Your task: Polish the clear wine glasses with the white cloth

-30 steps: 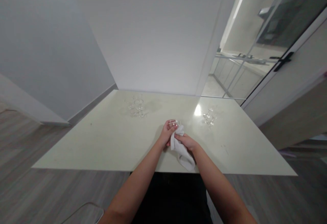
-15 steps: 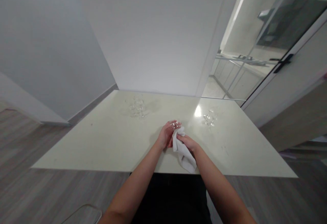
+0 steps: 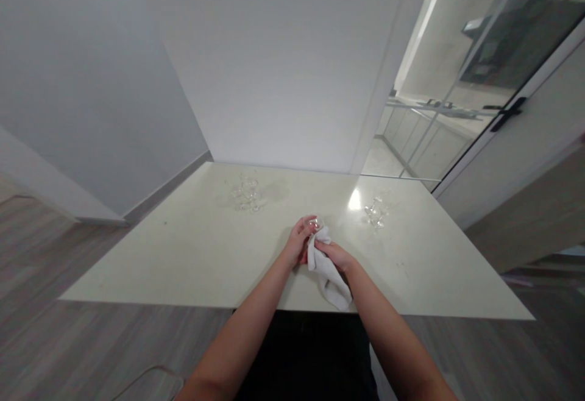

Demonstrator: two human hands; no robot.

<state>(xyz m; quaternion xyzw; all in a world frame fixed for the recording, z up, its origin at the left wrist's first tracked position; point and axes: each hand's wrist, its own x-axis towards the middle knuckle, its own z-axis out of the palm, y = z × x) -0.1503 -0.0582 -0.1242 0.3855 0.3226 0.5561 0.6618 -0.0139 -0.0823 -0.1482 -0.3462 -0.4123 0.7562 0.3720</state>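
Observation:
My left hand (image 3: 299,237) is closed around a small clear glass (image 3: 314,223), which sits at its fingertips above the table. A white cloth (image 3: 328,276) is gripped in my right hand (image 3: 336,255), its top pressed up against the glass. The cloth's lower end hangs down toward the table's near edge. Both hands are close together, and some of their fingers are hidden by the cloth and the glass. The exact shape of the glass is hard to make out.
A group of small clear glass pieces (image 3: 248,194) stands at the back left of the pale table (image 3: 192,261). Another clear cluster (image 3: 376,212) is at the right. A wall meets the table's far edge, and a glazed door with a black handle (image 3: 508,114) is on the right.
The fingers of my left hand have shifted on the glass, with the thumb now over its near side. The cloth stays in my right hand, almost unmoved.

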